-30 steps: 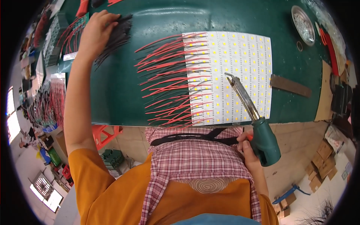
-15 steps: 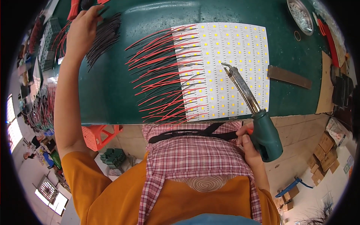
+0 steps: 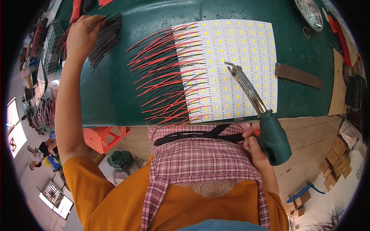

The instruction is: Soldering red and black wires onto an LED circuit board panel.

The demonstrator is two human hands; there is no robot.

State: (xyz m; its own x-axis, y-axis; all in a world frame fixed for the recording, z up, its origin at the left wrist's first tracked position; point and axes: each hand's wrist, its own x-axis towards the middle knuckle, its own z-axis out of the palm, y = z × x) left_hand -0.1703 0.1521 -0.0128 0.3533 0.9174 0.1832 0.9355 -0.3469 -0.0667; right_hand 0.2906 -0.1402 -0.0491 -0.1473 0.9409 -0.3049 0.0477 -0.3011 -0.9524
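My right hand (image 3: 255,144) is closed round the green handle of a soldering iron (image 3: 274,140), its metal tip slanting up and left over the middle of a white LED panel (image 3: 242,86). The panel carries rows of yellow-faced LEDs. Red and black wires (image 3: 162,73) fan out leftward from its left edge. At the far left, my left hand (image 3: 83,36) pinches the top end of black wire at a loose pile of black wires (image 3: 106,40); how many strands it grips I cannot make out.
A brown metal strip (image 3: 298,76) lies beside the panel's right edge. At the far right stands a metal bowl (image 3: 309,14) of small pieces, with a ring (image 3: 306,32) near it. Red wire bundles (image 3: 76,10) lie at the far left. A red stool (image 3: 103,138) stands below the green table (image 3: 110,96).
My left hand has come slightly nearer, down along the black wires. The soldering iron and right hand have barely moved. The view has shifted a little.
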